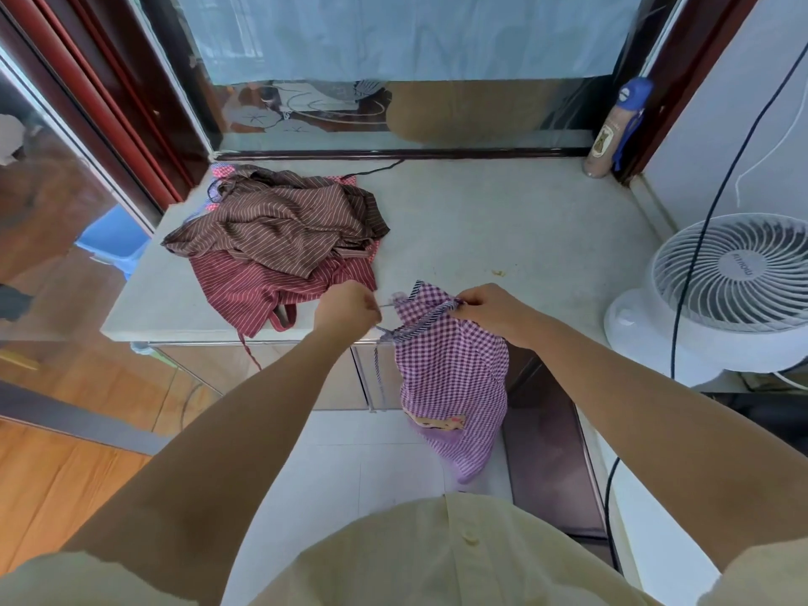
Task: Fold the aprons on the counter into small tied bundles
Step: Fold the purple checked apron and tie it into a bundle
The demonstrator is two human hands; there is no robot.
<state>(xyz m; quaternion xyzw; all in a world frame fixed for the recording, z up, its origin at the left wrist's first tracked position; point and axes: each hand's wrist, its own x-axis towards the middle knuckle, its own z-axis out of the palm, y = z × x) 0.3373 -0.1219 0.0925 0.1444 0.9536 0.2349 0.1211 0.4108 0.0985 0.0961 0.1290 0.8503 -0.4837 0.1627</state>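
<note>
A purple checked apron (452, 378) hangs over the counter's front edge, its lower part dangling toward the floor. My right hand (489, 310) grips its top hem with the striped trim. My left hand (347, 310) pinches the apron's thin tie string just left of the cloth. A heap of other aprons lies on the left of the counter (503, 225): a brown striped apron (280, 220) on top, a red striped apron (271, 286) under it, its strap hanging over the edge.
A white fan (726, 290) stands at the counter's right end, with a black cable (699, 238) running down in front of it. A bottle with a blue cap (612, 129) stands in the back right corner. Glass panels close the back and left.
</note>
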